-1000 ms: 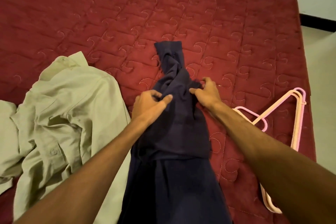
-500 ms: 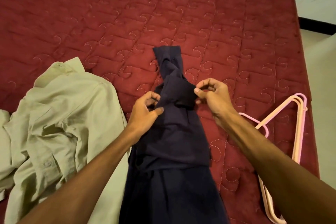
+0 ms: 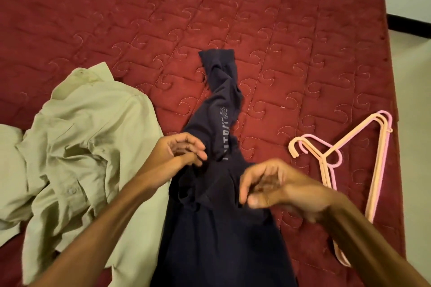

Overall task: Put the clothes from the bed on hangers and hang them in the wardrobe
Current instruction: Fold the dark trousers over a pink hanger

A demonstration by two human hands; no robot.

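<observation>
A navy garment (image 3: 219, 228) lies lengthwise on the red quilted bed (image 3: 233, 7). Its sleeve (image 3: 221, 105) reaches away from me and shows pale printed lettering. My left hand (image 3: 180, 151) hovers at the garment's left edge with loosely curled fingers and no fabric visible between them. My right hand (image 3: 275, 187) is blurred above the garment's right side, fingers loosely bent, thumb below, nothing plainly pinched. A crumpled pale green shirt (image 3: 77, 151) lies to the left. Pink and peach plastic hangers (image 3: 377, 170) lie stacked at the bed's right edge.
The bed's right edge (image 3: 396, 123) drops to a pale floor (image 3: 415, 123). A white wall with a dark skirting (image 3: 408, 28) shows at the top right. Open red quilt stretches beyond the clothes. No wardrobe is in view.
Both hands had pinched a fold of the navy sleeve; now the fold is let go and lies flat showing lettering. Both hands have drawn back toward me, the right one fastest.
</observation>
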